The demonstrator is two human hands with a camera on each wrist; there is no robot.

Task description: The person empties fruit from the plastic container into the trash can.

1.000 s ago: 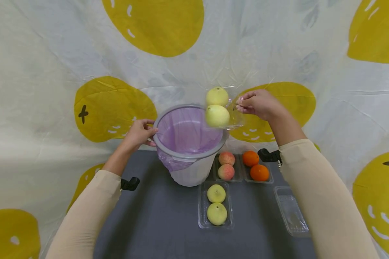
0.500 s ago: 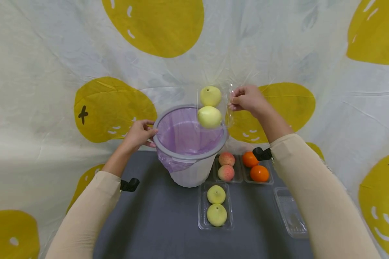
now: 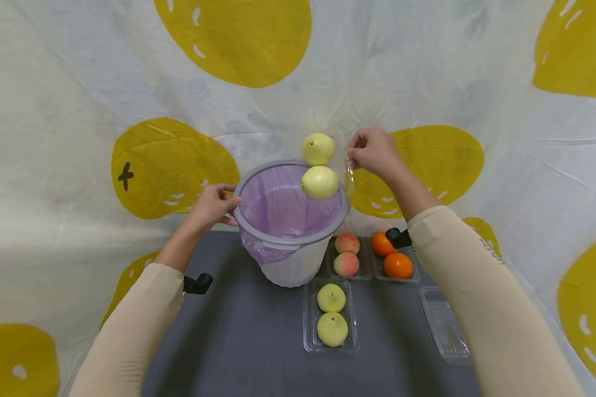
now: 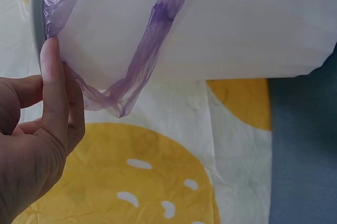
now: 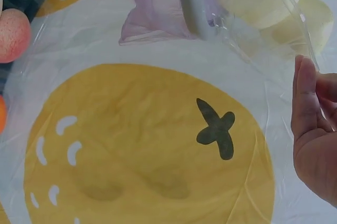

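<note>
1. Head view: the left hand (image 3: 211, 207) grips the grey rim of the bin (image 3: 292, 242) lined with a purple bag (image 3: 283, 207). The right hand (image 3: 374, 150) pinches the edge of a clear tray (image 3: 349, 173), tipped steeply over the bin mouth, with 2 pale pears (image 3: 319, 165) at it.
2. Left wrist view: fingers (image 4: 52, 92) curl against the bin rim (image 4: 37, 13), touching the bag overhang.
3. Right wrist view: fingertips (image 5: 305, 92) clamp the tray's edge (image 5: 279, 34), pears behind the plastic, beside the rim.
</note>
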